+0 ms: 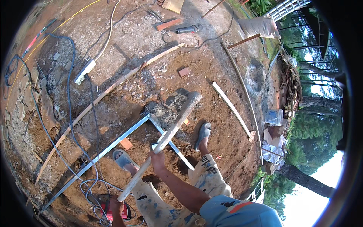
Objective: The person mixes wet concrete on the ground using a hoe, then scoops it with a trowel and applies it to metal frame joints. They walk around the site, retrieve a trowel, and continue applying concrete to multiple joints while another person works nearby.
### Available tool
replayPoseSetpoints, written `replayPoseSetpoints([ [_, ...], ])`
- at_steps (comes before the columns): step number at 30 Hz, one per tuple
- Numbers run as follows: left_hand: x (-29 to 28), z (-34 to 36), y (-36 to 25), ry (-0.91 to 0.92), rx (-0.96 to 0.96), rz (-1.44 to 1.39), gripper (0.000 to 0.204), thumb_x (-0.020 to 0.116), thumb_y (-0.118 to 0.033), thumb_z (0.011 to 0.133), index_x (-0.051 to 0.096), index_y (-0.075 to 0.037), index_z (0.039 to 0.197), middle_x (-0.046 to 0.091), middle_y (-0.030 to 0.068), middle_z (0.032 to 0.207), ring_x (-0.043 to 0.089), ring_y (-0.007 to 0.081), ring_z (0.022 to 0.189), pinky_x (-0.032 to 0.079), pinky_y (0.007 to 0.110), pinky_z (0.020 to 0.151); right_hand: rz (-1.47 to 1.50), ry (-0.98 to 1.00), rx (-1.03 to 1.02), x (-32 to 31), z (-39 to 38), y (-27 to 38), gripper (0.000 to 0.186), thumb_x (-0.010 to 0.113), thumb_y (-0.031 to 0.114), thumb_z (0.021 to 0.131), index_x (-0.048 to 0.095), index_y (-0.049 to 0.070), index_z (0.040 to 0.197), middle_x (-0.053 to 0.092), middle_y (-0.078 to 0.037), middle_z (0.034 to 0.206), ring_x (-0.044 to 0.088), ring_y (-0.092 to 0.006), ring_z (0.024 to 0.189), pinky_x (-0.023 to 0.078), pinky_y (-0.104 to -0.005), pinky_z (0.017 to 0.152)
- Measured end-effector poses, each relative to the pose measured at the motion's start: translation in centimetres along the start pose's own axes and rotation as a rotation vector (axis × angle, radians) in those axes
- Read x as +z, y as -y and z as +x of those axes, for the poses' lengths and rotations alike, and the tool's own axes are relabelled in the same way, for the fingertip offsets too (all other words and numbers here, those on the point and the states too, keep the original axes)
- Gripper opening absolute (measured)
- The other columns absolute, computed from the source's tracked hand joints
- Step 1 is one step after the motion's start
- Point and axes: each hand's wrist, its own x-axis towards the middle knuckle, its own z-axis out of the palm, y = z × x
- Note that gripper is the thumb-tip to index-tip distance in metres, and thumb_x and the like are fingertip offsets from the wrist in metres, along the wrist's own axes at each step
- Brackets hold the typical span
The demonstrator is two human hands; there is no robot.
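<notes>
With the right hand [158,162] clamped near mid-length and the left hand [116,207] apart at the near end, its grip unclear, the wooden pole [173,128] slants over the metal frame [123,135], probably stiff, heavyish, best held two-handed.

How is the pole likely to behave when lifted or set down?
Likely stiff: the pole runs nearly straight with no visible sag. It may feel heavy toward its far end, which looks thicker. Set down, it might roll, since it looks rounded.
</notes>
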Motion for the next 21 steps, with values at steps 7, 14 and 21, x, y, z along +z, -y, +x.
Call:
replayPoseSetpoints([
  [7, -4.3, 0.4, -18.7, 0.018, 0.359, -0.011, 0.031, 0.082, -0.016, 0.069, 0.066, -0.008, 0.094, 0.068, 0.0174, 0.084, 0.066, 0.0406, 0.081, 0.053, 0.050, 0.070, 0.258, -0.042, -0.220, -8.1, 4.6, 12.2, 0.023, 0.068, 0.007, 0.082, 0.056, -0.001, 0.101, 0.063, -0.009, 0.079, 0.060, -0.0200, 0.065, 0.051, -0.0360, 0.060],
  [14, -7.7, -6.0, -46.7, 0.228, 0.720, -0.356, 0.052, 0.079, -0.026, 0.082, 0.061, -0.001, 0.124, 0.066, 0.0178, 0.091, 0.066, 0.0324, 0.082, 0.053, 0.042, 0.074, 0.003, -0.312, -0.367, -21.1, 12.9, 26.7, 0.019, 0.067, 0.013, 0.084, 0.066, -0.004, 0.093, 0.060, -0.010, 0.068, 0.057, -0.0232, 0.055, 0.047, -0.0371, 0.052],
  [21, 1.5, -4.1, -52.1, 0.627, 0.407, -0.884, 0.057, 0.068, -0.033, 0.097, 0.052, 0.002, 0.140, 0.068, 0.0133, 0.110, 0.062, 0.0161, 0.094, 0.050, 0.035, 0.086, -0.104, 0.180, -0.217, -36.3, 18.7, 34.6, 0.026, 0.053, 0.010, 0.093, 0.064, -0.002, 0.114, 0.063, -0.011, 0.078, 0.059, -0.0195, 0.059, 0.051, -0.0322, 0.055],
])
